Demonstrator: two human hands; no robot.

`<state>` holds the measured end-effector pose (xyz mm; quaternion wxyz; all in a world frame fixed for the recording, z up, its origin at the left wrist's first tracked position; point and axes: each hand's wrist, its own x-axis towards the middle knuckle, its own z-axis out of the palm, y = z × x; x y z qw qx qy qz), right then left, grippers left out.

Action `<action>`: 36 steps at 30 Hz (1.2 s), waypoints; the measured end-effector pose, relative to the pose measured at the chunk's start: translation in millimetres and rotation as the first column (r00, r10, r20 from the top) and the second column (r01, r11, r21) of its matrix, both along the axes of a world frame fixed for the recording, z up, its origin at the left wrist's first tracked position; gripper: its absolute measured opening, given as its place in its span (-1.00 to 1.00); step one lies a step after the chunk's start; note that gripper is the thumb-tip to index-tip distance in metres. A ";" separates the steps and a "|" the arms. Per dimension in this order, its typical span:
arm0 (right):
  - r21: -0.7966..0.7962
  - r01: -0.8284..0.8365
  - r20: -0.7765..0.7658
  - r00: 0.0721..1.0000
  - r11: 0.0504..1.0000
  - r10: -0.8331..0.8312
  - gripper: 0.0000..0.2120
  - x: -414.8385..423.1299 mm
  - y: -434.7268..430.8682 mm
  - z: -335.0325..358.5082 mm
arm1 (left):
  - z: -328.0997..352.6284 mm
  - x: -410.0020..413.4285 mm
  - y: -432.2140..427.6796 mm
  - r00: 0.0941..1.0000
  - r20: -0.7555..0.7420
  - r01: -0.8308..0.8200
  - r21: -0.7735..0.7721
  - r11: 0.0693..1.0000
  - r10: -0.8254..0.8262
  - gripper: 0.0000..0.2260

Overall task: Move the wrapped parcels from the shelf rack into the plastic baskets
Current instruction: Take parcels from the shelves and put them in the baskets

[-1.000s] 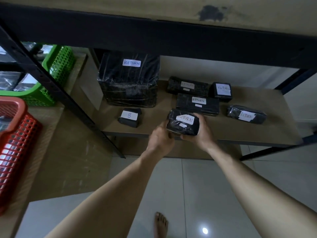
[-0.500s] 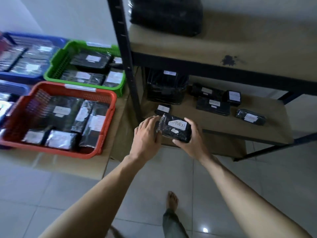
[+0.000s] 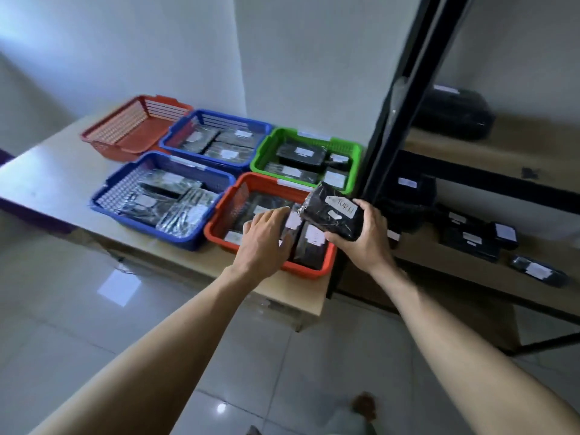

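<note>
**Q:** Where is the parcel?

**A:** A black wrapped parcel, white label up, sits tilted in the person's right hand. The fingers curl beneath it and the thumb lies along its edge. It hangs above the right side of the near red basket on the desk, just beside the post of the shelf rack.

**Q:** And the other hand?

**A:** The left hand is flat and wide, fingers straight, over the stacked parcels lying in that basket. Whether it presses them cannot be told.

**Q:** What could go wrong from here?

**A:** The basket looks close to full. If the parcel is set on that uneven stack, its slick wrap may let it slide over the low rim to the desk or the floor. A one-handed hold near the parcel's end could slip for the same reason. The green basket stands touching behind, so a loose toss could land there. The basket tags are too small to read. More shelf parcels wait on the rack.
</note>
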<state>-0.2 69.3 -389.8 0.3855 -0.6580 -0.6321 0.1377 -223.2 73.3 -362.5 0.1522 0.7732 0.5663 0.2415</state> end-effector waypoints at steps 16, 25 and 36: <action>-0.031 -0.123 0.003 0.992 0.992 0.123 -0.14 -159.5 139.8 5.7 | 15.6 -177.4 123.3 0.993 -0.062 -0.096 0.032 0.995 0.098 -0.53; -0.085 -0.197 -0.016 0.980 0.977 0.196 -0.12 -255.6 292.3 14.8 | 20.2 -275.0 247.3 0.982 -0.085 -0.168 -0.011 0.986 0.166 -0.55; -0.157 -0.190 0.041 0.979 0.969 0.199 -0.15 -366.7 445.4 9.5 | 0.4 -372.0 386.1 0.976 -0.067 -0.216 -0.127 0.968 0.209 -0.61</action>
